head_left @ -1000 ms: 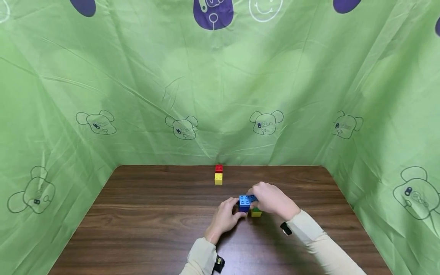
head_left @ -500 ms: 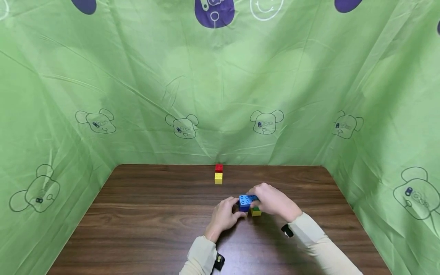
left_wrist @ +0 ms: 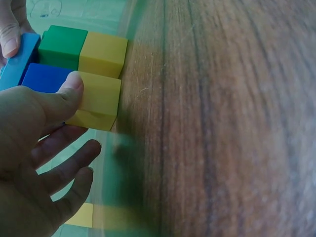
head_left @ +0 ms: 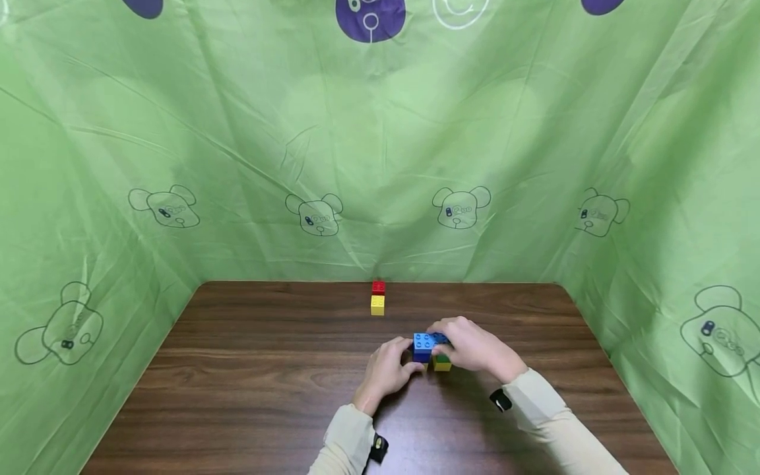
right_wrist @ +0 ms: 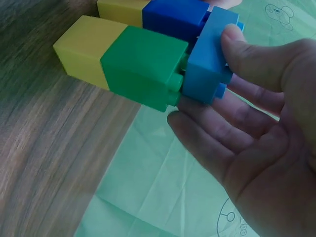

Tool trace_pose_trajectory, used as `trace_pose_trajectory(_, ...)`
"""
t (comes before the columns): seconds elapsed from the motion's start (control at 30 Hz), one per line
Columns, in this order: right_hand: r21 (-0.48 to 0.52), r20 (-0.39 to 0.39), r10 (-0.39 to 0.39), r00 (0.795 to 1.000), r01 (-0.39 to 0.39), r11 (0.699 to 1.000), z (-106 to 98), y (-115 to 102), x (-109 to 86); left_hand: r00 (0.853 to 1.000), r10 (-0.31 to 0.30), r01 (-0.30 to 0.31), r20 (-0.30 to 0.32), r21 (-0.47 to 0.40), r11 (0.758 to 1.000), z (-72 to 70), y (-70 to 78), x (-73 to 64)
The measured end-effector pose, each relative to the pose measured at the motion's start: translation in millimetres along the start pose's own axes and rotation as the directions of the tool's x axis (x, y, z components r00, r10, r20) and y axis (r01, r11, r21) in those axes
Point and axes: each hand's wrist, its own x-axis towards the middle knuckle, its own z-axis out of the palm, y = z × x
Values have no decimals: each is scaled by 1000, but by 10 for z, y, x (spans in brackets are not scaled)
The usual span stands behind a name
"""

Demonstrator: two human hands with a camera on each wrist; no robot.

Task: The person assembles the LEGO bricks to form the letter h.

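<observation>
Right hand (head_left: 470, 345) sits wrist slightly further out than half-second back, little else shifts. It's pinching light-blue brick (right_wrist: 210, 54) across green-yellow stack (right_wrist: 118, 59) and blue-yellow stack (right_wrist: 153, 16) on table (head_left: 267, 396); left hand (head_left: 387, 368) grips latter. Looks like bridging step: green studs (right_wrist: 176, 82) show, probably needs firm, square push.

"What's hidden in the head view?"
"The right hand (head_left: 469, 344) covers one end of the light blue brick (head_left: 424, 341)."
"Anything cut off?"
"Both sleeves (head_left: 350, 432), at the bottom edge, and the purple prints (head_left: 384, 26), at the top."
</observation>
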Motion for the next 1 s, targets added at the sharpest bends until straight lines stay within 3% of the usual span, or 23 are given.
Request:
trace_pose_trajectory(0.6, 15, -7, -30, 1000, 30, 999, -3, 27, 42, 1000, 3, -3, 0, 22, 1000, 13, -13, 29)
trace_pose_trajectory(1.0, 45, 23, 50, 999, -51, 998, -22, 6, 89, 1000, 8, -8, -8, 15, 1000, 35, -19, 16)
